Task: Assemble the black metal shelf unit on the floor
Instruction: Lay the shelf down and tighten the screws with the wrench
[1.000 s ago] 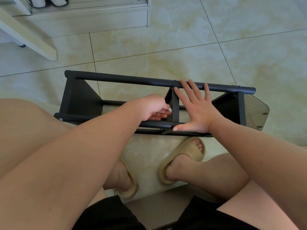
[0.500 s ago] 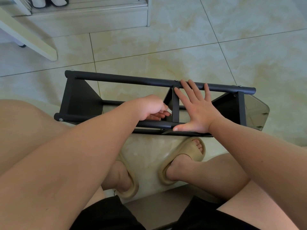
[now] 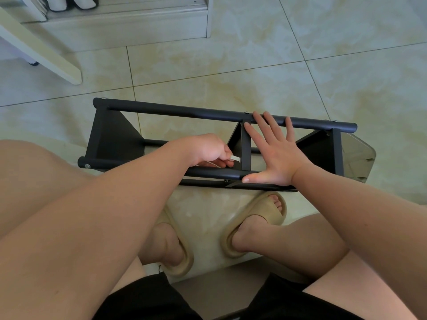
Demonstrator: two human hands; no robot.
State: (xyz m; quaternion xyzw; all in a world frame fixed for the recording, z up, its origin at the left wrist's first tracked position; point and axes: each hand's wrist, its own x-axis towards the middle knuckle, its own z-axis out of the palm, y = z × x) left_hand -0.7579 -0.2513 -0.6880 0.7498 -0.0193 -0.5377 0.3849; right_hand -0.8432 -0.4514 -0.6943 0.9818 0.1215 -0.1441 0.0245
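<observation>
A black metal shelf unit (image 3: pixel 175 111) lies on its side on the tiled floor (image 3: pixel 231 65), just beyond the seated person's feet (image 3: pixel 256 225). Its long axis runs left to right. The left hand (image 3: pixel 208 148) pinches a small pale object (image 3: pixel 236 158) beside the middle panel (image 3: pixel 246 146). The right hand (image 3: pixel 277 153) lies spread flat on the unit.

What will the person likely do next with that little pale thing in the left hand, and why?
Probably twist the small pale piece to tighten the joint. The left hand pinches it right where the middle divider meets the near rail, while the right hand lies flat across the black shelf frame, steadying it. What exactly the piece is cannot be told.
</observation>
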